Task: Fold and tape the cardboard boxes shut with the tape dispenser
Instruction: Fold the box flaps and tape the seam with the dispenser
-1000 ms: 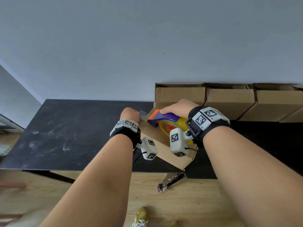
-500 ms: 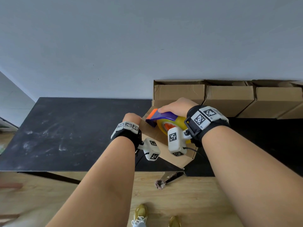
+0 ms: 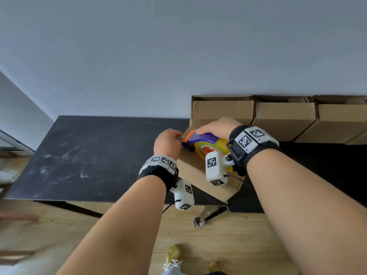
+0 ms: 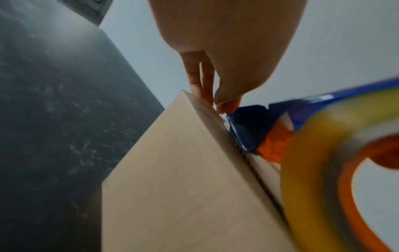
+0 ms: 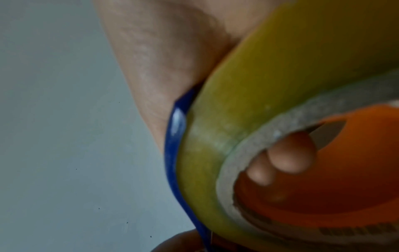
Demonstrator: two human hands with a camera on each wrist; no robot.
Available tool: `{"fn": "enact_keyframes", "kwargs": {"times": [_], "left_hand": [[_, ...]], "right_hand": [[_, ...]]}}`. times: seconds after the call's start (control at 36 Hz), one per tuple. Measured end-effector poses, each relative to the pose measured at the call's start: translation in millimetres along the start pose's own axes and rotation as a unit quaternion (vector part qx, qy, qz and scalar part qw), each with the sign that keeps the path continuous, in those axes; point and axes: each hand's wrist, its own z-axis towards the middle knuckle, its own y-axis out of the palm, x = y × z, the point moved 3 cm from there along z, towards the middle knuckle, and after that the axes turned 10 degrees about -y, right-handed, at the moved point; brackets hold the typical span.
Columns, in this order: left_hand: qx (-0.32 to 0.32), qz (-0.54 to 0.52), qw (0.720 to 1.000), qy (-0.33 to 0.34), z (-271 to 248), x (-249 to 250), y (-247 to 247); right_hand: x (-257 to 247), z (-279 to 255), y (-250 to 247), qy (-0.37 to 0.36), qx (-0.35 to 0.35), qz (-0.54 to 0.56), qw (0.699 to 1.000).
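A closed brown cardboard box sits turned at an angle near the front edge of the black table. My right hand grips the blue-and-orange tape dispenser from above and holds it on the box top; two fingertips curl inside the yellow tape roll. My left hand is at the box's far left corner. Its thumb and fingers pinch the clear tape end just in front of the dispenser's mouth, at the edge of the box.
A row of open cardboard boxes stands along the grey wall at the back right. The table's left half holds only dusty marks. A metal fitting hangs under the front edge above the wooden floor.
My left hand has moved right, closing up to the dispenser's mouth at the box corner. The right hand and dispenser have barely shifted.
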Motion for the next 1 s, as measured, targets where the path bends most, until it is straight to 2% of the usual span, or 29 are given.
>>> {"fn": "enact_keyframes", "kwargs": {"times": [0.06, 0.11, 0.25, 0.42, 0.61, 0.92, 1.0], "left_hand": [[-0.020, 0.072, 0.995, 0.062, -9, 5, 1], [-0.034, 0.105, 0.990, 0.088, -16, 6, 1], [-0.090, 0.158, 0.982, 0.044, -19, -2, 4], [-0.133, 0.230, 0.964, 0.026, -25, -3, 4], [-0.118, 0.243, 0.963, 0.000, -30, -9, 6], [-0.120, 0.258, 0.957, -0.051, -33, -1, 7], [-0.106, 0.271, 0.955, -0.052, -40, 6, 12]], "right_hand": [[0, -1, 0, 0.000, 0.000, -0.001, 1.000], [0, -2, -2, -0.001, 0.001, -0.003, 1.000], [-3, -5, -3, -0.008, -0.022, -0.029, 0.999], [-9, -10, -3, -0.031, -0.046, -0.071, 0.996], [0, -15, -9, -0.026, -0.041, -0.071, 0.996], [35, -51, -40, -0.046, -0.137, -0.112, 0.983], [45, -52, -39, -0.041, -0.117, -0.116, 0.985]]}}
